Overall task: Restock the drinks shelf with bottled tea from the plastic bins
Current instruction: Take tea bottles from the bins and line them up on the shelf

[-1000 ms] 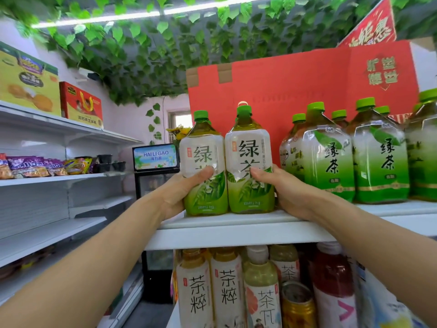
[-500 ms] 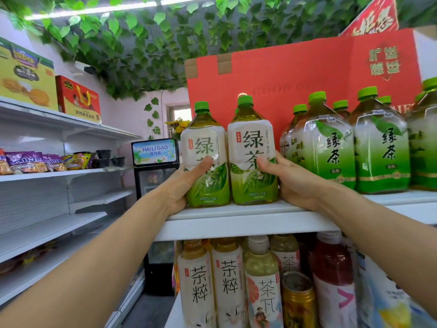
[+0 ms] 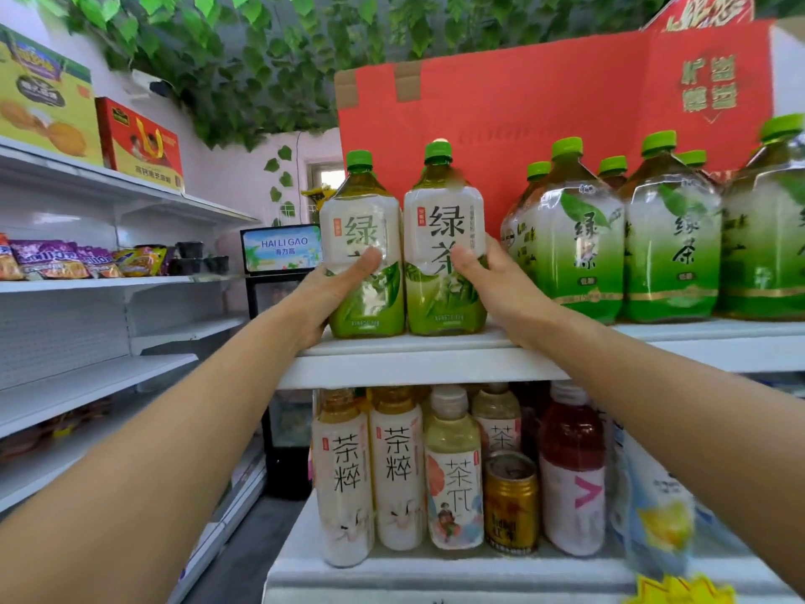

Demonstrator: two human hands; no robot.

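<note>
Two tea bottles are standing side by side at the left end of the top shelf, so this pair is looking as good as placed, though neither hand is letting go yet. The left hand is wrapping the left bottle, thumb across its label and fingers hidden behind; the right hand is gripping the right bottle the same way. Both bases are sitting on the shelf, close to its front edge, so a push back may be wanted. Right of the pair, a green-label row is filling that stretch of the shelf, and the right hand is squeezing in just beside the nearest of it. A red carton is standing behind. No bins are showing, so how much stock is waiting is unclear. Below the shelf, smaller bottles and a gold can are crowding the lower tier.
</note>
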